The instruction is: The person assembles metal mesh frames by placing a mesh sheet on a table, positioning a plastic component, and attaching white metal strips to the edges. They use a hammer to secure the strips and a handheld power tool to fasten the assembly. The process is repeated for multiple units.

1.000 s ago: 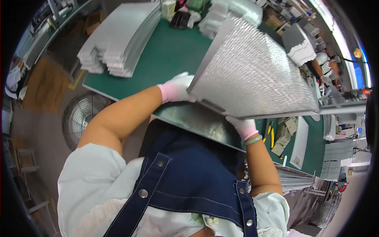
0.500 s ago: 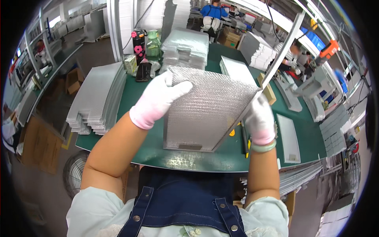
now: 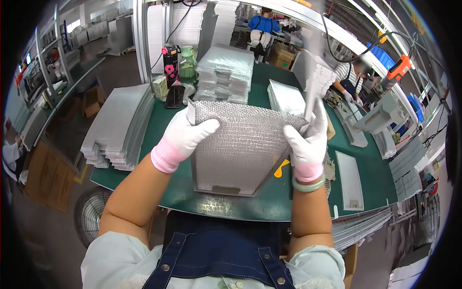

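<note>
A grey metal mesh filter panel [image 3: 240, 149] stands tilted in front of me, its lower edge at the green tabletop. My white-gloved left hand [image 3: 185, 132] grips its upper left corner, thumb across the front and fingers behind. At the upper right corner, my gloved right hand [image 3: 308, 147] presses its thumb on the mesh. A long pale metal strip [image 3: 315, 72], blurred by motion, rises from between that hand's thumb and fingers. Whether the strip is joined to the panel there, I cannot tell. A yellow-handled tool [image 3: 281, 168] lies partly hidden behind the panel's right edge.
Stacked mesh panels [image 3: 115, 120] stand at the left; a bubble-wrapped pile [image 3: 225, 72] is farther back. Near it are a black bottle [image 3: 170, 65], a green bottle [image 3: 187, 67] and a phone [image 3: 175, 96]. A narrow framed panel [image 3: 350, 180] lies right. A co-worker [image 3: 349, 79] works beyond.
The strip has swung from leaning right to nearly upright. The panel's top has dropped and tilted toward me. My right hand has risen to the corner, its thumb now on the mesh.
</note>
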`<state>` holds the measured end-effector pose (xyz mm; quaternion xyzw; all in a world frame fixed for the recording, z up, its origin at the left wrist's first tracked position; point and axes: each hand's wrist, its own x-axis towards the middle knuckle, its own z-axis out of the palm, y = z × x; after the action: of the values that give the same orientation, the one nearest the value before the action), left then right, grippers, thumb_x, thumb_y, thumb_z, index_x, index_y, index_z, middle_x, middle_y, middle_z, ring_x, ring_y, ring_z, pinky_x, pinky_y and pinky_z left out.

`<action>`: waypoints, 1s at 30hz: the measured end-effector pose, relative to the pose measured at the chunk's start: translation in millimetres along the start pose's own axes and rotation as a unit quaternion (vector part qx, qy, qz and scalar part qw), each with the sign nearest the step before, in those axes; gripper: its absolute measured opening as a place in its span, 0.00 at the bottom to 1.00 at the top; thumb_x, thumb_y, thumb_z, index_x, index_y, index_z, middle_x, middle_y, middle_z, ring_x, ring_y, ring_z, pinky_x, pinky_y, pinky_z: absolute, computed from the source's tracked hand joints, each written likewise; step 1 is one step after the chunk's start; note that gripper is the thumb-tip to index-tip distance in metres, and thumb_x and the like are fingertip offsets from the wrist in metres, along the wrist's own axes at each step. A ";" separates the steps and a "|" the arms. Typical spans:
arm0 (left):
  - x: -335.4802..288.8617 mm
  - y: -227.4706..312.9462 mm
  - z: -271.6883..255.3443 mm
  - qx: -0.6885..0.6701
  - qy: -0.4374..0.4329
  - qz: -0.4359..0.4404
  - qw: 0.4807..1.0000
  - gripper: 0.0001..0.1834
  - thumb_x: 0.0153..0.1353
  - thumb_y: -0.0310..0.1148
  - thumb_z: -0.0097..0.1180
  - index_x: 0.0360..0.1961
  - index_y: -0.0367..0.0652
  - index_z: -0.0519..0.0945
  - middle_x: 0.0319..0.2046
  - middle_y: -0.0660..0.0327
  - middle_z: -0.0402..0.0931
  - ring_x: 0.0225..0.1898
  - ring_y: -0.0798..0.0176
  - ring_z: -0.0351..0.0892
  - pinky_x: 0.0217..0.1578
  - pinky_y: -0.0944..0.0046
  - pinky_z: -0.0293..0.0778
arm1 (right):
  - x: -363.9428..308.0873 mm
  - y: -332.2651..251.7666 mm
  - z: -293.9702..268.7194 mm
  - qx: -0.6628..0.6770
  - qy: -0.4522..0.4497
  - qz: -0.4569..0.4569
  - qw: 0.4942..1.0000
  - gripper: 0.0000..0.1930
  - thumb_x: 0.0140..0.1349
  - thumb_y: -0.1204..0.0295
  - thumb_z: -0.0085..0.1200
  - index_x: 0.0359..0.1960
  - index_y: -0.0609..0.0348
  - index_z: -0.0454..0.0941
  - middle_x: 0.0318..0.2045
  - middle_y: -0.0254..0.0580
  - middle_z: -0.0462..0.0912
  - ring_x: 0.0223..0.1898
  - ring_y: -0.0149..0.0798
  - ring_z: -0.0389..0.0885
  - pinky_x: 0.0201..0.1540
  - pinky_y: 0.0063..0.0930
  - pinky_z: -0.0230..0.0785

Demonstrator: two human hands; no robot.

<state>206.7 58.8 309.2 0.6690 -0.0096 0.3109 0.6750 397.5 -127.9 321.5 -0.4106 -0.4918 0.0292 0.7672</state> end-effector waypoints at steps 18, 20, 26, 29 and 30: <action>-5.0 1.4 0.3 -0.036 -0.004 -0.022 0.999 0.21 0.65 0.25 0.57 0.59 0.34 0.73 0.52 0.60 0.78 0.52 0.68 0.75 0.57 0.64 0.70 | 44.6 -64.9 -25.7 -0.413 -0.328 -0.032 0.849 0.33 0.47 0.74 0.71 0.58 0.64 0.75 0.43 0.44 0.82 0.43 0.40 0.81 0.49 0.31 0.72; -3.4 2.4 0.2 -0.033 -0.007 -0.016 0.999 0.21 0.64 0.26 0.58 0.58 0.33 0.73 0.52 0.60 0.78 0.52 0.68 0.75 0.57 0.64 0.69 | 45.9 -72.8 -20.1 -0.468 -0.337 -0.022 0.817 0.31 0.46 0.75 0.71 0.57 0.59 0.77 0.47 0.49 0.82 0.44 0.44 0.83 0.49 0.32 0.72; -16.7 28.0 13.8 0.019 -0.055 -0.053 0.997 0.19 0.63 0.29 0.61 0.52 0.33 0.75 0.47 0.61 0.80 0.48 0.71 0.76 0.52 0.66 0.72 | 29.2 -76.5 4.4 -0.425 -0.236 -0.083 0.870 0.23 0.47 0.74 0.70 0.48 0.62 0.80 0.36 0.50 0.85 0.35 0.48 0.84 0.40 0.34 0.75; -47.7 42.6 38.3 0.015 -0.051 -0.016 0.998 0.14 0.63 0.29 0.61 0.47 0.35 0.76 0.43 0.62 0.80 0.45 0.73 0.76 0.49 0.68 0.73 | 24.5 -113.3 -5.4 -0.431 -0.332 -0.199 0.815 0.25 0.47 0.76 0.69 0.50 0.59 0.81 0.30 0.47 0.84 0.30 0.45 0.84 0.35 0.32 0.74; -55.9 39.9 43.7 0.035 -0.060 -0.004 0.998 0.13 0.63 0.28 0.61 0.47 0.35 0.76 0.42 0.63 0.80 0.45 0.73 0.76 0.49 0.69 0.72 | 17.6 -123.4 -11.7 -0.392 -0.364 -0.149 0.832 0.26 0.46 0.77 0.69 0.51 0.58 0.81 0.29 0.46 0.84 0.28 0.44 0.83 0.33 0.31 0.73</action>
<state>161.9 -7.2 325.6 0.7096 -0.0366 0.2677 0.6508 371.3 -208.6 413.6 -0.5583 -0.7608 -0.1340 0.3024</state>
